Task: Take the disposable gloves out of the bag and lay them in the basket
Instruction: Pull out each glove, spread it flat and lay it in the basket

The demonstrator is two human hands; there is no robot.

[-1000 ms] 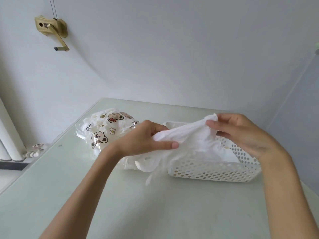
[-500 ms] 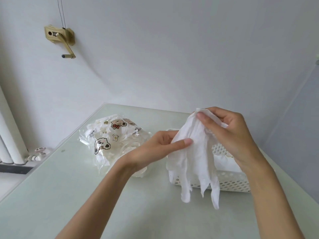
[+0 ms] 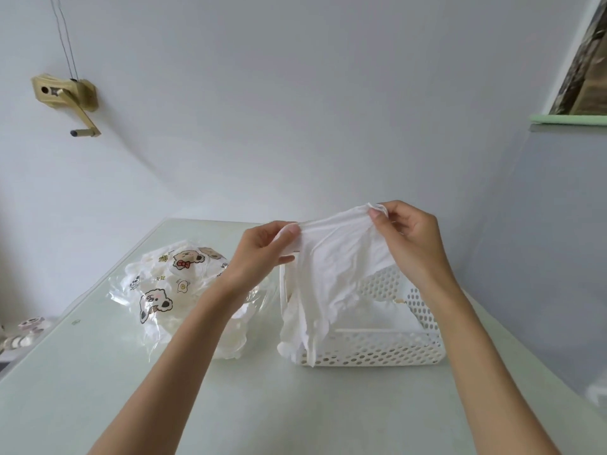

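Both hands pinch one glove [image 3: 338, 270] by its cuff, left hand [image 3: 262, 254] and right hand [image 3: 407, 241] stretching it above the basket [image 3: 377, 351]. Its fingers dangle over the basket's near-left rim, so lowering rightward seems needed. Beside the basket, left, lies the bag [image 3: 174, 290].

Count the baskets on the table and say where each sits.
1. The white perforated basket sits on the table's right side, beside the printed bag, partly behind the glove both hands hold.
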